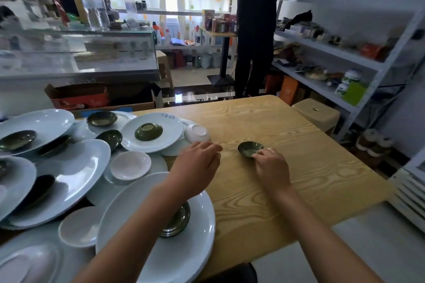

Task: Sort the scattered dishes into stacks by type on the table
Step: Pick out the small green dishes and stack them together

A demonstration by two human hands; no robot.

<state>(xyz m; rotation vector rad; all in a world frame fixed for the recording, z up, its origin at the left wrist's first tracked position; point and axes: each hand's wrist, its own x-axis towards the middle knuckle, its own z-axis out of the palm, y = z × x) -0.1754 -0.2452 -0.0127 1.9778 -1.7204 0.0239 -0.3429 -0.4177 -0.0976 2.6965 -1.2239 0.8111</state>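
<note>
While the right hand (272,167) pinched the green saucer (250,149) at its near rim, mid-tabletop, the left hand (197,163) hovered loosely curled, nearer the heaped dishes (147,132) along the left edge.

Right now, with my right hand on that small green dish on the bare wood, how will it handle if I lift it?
The small green dish looks rigid and glazed, so probably slippery. It is shallow and small, likely light. It sits flat, unlikely to roll, but may chip if dropped.
</note>
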